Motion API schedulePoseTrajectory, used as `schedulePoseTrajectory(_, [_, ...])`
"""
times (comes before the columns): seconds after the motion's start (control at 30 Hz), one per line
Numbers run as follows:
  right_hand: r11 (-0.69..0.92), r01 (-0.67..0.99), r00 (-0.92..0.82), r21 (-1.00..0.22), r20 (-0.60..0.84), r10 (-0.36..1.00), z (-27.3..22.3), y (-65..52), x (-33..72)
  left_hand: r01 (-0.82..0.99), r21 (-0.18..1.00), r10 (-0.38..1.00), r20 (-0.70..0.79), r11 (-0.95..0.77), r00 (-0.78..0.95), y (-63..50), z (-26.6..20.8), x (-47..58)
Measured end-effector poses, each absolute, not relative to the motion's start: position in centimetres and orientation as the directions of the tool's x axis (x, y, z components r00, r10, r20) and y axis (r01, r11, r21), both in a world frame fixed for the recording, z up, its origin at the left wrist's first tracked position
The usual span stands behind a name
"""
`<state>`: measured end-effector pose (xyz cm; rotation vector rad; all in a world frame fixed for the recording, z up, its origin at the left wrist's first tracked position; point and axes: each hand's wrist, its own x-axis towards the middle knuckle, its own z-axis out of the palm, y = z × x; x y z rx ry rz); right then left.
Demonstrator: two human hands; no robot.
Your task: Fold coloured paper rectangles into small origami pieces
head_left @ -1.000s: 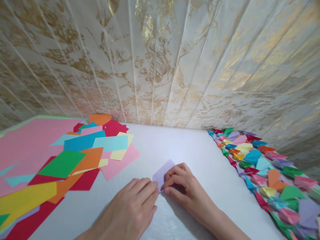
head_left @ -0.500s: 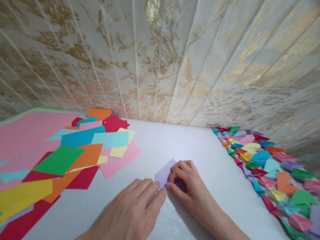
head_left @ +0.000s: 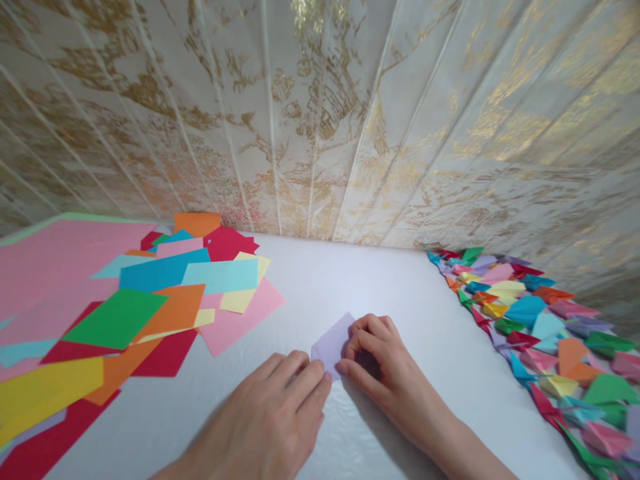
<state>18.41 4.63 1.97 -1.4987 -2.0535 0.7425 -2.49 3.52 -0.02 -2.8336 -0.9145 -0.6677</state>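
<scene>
A small folded sheet of light purple paper lies on the white tabletop between my two hands. My right hand has its fingers curled and pinches the sheet's right edge between thumb and fingertips. At the near left edge of the sheet, my left hand rests palm down with its fingers close together, the tips pressing on the paper. The lower part of the sheet is partly covered by my fingers, so its creases there cannot be made out.
Loose coloured paper sheets, among them a green one and a yellow one, overlap on the left. Several folded paper pieces lie in rows along the right. A white and gold patterned curtain hangs behind the white table.
My right hand has shifted slightly right, and the purple sheet shows a bit more between the hands. The left fingertips have moved only a little at its near edge.
</scene>
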Motion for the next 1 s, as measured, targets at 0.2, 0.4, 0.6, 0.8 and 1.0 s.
schedulePoseTrajectory(0.2, [0.252, 0.718, -0.278, -0.648, 0.064, 0.958, 2.11, 4.71, 19.06, 0.589, 0.055, 0.565, 0.365, -0.806, 0.740, 3.20, 0.20, -2.53])
schedulePoseTrajectory(0.4, [0.271, 0.731, -0.288, -0.626, 0.078, 0.955, 1.95, 4.83, 18.99, 0.589, 0.065, 0.566, 0.374, -0.806, 0.734, 3.07, 0.48, -2.61])
schedulePoseTrajectory(0.6, [0.277, 0.737, -0.287, -0.616, 0.086, 0.954, 1.77, 4.82, 19.02, 0.592, 0.096, 0.584, 0.347, -0.800, 0.734, 3.09, 0.53, -2.47])
schedulePoseTrajectory(0.8, [0.288, 0.746, -0.283, -0.600, 0.105, 0.953, 1.71, 4.94, 18.99, 0.597, 0.123, 0.598, 0.352, -0.793, 0.721, 3.38, 0.86, -2.30])
schedulePoseTrajectory(1.0, [0.298, 0.758, -0.283, -0.580, 0.119, 0.952, 1.78, 4.80, 18.82, 0.601, 0.136, 0.607, 0.335, -0.788, 0.720, 3.16, 0.83, -2.22])
